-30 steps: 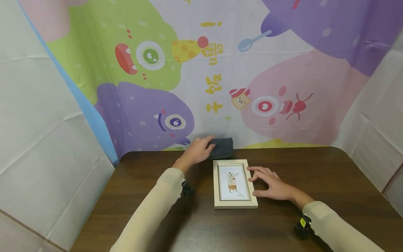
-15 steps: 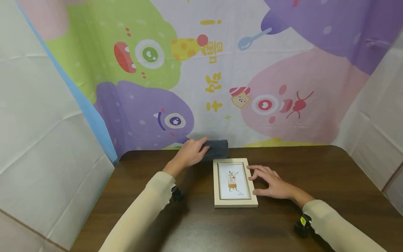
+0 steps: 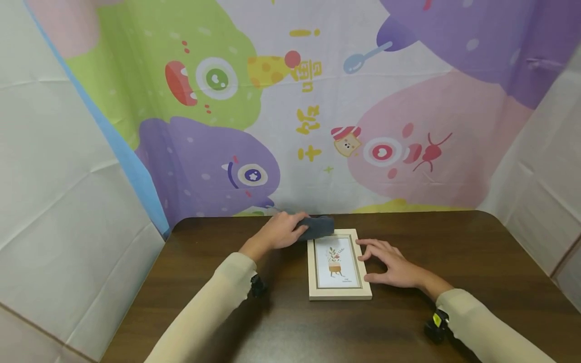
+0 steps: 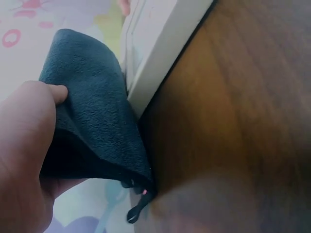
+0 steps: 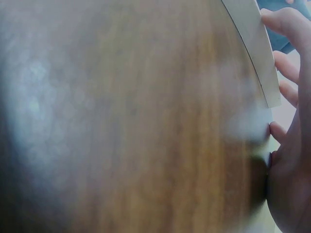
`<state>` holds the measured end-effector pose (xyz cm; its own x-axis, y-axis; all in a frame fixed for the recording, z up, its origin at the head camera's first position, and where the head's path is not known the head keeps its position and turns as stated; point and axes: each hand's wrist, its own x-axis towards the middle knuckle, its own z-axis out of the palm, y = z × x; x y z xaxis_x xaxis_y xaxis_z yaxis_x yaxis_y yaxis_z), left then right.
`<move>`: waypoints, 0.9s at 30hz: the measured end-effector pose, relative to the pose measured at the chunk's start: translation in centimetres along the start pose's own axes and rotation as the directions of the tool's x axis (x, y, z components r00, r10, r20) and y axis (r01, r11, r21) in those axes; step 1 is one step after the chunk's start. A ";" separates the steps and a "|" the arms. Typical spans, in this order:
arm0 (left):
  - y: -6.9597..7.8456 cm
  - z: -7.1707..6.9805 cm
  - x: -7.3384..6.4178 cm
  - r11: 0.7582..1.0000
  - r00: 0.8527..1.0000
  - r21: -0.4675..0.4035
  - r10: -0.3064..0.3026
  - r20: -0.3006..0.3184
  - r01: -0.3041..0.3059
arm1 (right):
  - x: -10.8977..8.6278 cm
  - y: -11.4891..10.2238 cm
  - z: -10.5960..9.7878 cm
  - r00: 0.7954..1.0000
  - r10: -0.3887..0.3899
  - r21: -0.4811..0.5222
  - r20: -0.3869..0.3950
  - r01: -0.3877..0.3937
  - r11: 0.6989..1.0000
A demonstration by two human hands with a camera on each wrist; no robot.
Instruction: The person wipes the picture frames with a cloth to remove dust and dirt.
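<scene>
Lying face up on the table is a cream picture frame (image 3: 312,267) with a drawing of a potted plant inside. My left hand (image 3: 280,230) grips a folded dark blue-grey cloth (image 3: 318,227) at the frame's far left corner. The left wrist view shows the thumb over the soft cloth (image 4: 97,92), a small loop hanging from its edge, and the cloth against the frame's corner (image 4: 155,58). My right hand (image 3: 392,264) has its thumb and fingertips spread along the frame's right side, which also shows in the right wrist view beside the fingers (image 5: 286,68).
The dark brown wooden table (image 3: 431,237) ends at the back against a printed cartoon curtain (image 3: 308,176). Pale panels (image 3: 59,201) flank it left and right. A small black camera sits on each wrist.
My left hand first slid the cloth left behind the frame, then brought it back right and nearer, so it now overlaps the frame's far edge. The right hand and frame stay put.
</scene>
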<state>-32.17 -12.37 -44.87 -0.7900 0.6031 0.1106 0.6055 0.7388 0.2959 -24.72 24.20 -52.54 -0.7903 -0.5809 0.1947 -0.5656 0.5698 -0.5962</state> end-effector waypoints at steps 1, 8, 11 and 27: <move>0.3 0.1 -0.1 1.000 1.000 0.005 -0.007 0.017 0.007 | 0.0 0.0 0.0 1.000 -0.001 0.002 -0.001 0.001 1.000; 1.1 0.7 0.0 0.998 0.999 0.038 -0.049 0.014 0.049 | 0.0 -0.2 -0.2 1.000 -0.006 -0.001 0.001 0.006 1.000; 1.3 0.7 0.2 0.998 0.999 0.037 -0.046 0.011 0.045 | 0.0 -0.2 -0.3 1.000 -0.004 0.001 0.003 0.004 1.000; 0.9 4.9 5.3 0.995 1.000 0.095 0.005 0.014 -0.007 | 0.1 0.3 0.1 1.000 -0.022 -0.013 -0.004 0.021 1.000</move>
<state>-35.40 -7.05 -48.66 -0.7853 0.6112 0.0987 0.6171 0.7600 0.2039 -24.96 24.29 -52.80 -0.7789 -0.5907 0.2107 -0.5855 0.5647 -0.5816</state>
